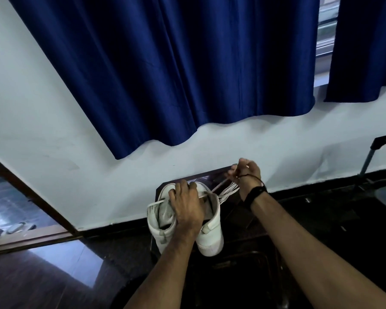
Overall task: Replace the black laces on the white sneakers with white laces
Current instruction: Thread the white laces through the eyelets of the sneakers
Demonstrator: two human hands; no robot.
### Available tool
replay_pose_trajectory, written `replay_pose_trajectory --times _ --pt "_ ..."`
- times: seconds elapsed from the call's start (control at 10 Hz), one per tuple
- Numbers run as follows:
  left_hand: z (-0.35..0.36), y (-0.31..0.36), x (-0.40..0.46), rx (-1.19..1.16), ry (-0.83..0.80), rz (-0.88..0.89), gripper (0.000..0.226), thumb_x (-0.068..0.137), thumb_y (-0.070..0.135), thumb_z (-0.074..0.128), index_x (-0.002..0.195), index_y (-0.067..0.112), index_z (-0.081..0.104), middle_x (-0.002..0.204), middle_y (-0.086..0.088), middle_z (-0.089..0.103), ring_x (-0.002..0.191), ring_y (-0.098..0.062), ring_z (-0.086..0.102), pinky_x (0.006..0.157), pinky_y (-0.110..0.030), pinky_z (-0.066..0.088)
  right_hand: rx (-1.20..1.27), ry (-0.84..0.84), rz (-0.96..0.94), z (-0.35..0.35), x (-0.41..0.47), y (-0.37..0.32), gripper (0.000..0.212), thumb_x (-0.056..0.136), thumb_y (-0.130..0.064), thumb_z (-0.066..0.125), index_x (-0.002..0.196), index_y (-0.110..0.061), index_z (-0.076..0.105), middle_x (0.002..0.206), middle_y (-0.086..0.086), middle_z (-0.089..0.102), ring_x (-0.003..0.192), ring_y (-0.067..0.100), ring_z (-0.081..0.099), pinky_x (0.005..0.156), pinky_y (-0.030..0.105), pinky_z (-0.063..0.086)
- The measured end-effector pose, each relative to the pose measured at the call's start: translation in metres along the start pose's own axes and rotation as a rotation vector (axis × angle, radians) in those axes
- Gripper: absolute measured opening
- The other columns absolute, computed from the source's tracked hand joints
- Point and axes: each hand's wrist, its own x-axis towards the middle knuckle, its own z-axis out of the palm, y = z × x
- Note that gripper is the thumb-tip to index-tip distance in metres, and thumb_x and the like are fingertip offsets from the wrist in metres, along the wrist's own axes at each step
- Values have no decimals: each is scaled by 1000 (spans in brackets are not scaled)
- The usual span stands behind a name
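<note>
Pinched in the right hand (245,172), fingers curled tight on a white lace (218,187) drawn taut up and away from the right sneaker (212,228). Below and left of that grip, left hand (186,204) spread over the tongue and eyelet rows, fingers bent, pressing both shoes down; whether it also pinches a lace, cannot tell. Just under the right wrist, a bundle of spare white laces (228,191) fanned out, touching the right sneaker's outer side. Further left, beside the left hand, left sneaker (161,224) standing heel toward the camera, with a white lace end (156,202) sticking out across its top. No black lace visible in either shoe from here.

Judged as mid-threading: pulling slack through an eyelet on the right sneaker. To do it well: keep the pull in line with the eyelet, hold the tongue flat with the left hand so the shoe does not lift, even out both lace ends before crossing to the next row, avoid twisting the flat lace.

Both sneakers set on a small dark bench (236,215), near its far edge. Beyond the grip, pale wall (54,108) and blue curtain (187,63). Sneaker openings mostly hidden by the left hand; contents not visible.
</note>
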Motion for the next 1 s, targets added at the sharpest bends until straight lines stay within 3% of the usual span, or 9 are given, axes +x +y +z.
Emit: replay_pose_trajectory --times 0.2,0.3,0.4,0.5,0.6,0.7,0.8,0.9,1.0 --pt "-6 1 -3 40 5 -64 59 67 51 76 115 20 60 121 -5 56 115 -25 49 100 -42 31 -1782 -619 -253 -19 -16 -38 24 91 -39 57 108 -23 63 119 9 63 111 28 59 84 29 44" --pt "-10 1 -4 33 -9 -96 67 68 51 74 122 19 53 125 -5 52 118 -25 46 101 -41 31 -1580 -575 -327 -21 -19 -55 14 91 -30 57 93 -35 70 101 -4 69 96 18 64 78 27 47" --pt "-12 2 -4 3 -2 -128 67 62 49 79 116 18 53 116 -4 54 111 -24 49 95 -39 35 -542 -344 -325 -21 -10 -78 23 96 -13 55 79 -25 66 81 -9 66 80 2 59 77 24 40" --pt "-12 3 -5 -9 -18 -164 68 60 51 80 113 18 51 111 -3 56 106 -24 52 91 -38 38 227 -364 -143 -20 -16 -109 20 95 -16 48 77 -19 55 98 1 67 98 13 62 89 32 43" --pt "-10 3 -4 -13 -36 -196 66 60 51 81 110 19 52 106 -2 61 101 -23 57 89 -39 39 2 -472 127 -18 -25 -118 21 100 -22 43 82 -12 49 93 11 67 57 17 59 46 21 47" --pt "-8 2 -5 -17 -53 -224 64 62 50 81 110 20 50 102 0 66 98 -22 63 87 -41 39 -1424 -518 -70 -23 -21 -89 45 90 -47 58 110 -8 47 108 13 67 76 24 63 63 29 49" --pt "-9 2 -5 -7 -70 -231 67 67 52 78 117 20 46 101 0 70 96 -21 66 89 -40 37 -1943 -537 -176 -32 -29 -54 76 84 -49 63 136 -6 30 131 17 54 118 33 55 89 36 45" --pt "-8 1 -5 3 -90 -246 69 70 52 76 121 19 43 99 -1 72 93 -22 69 94 -41 34 -1931 -664 -206 -38 -24 -43 59 89 -41 59 131 -2 45 129 17 56 118 32 56 92 32 45" --pt "-4 0 -4 29 -112 -245 70 71 53 75 122 17 43 105 -2 71 95 -23 69 97 -43 33 -1295 -771 -209 -32 -22 -73 23 95 -24 56 97 -4 66 87 2 64 83 14 61 67 12 41"
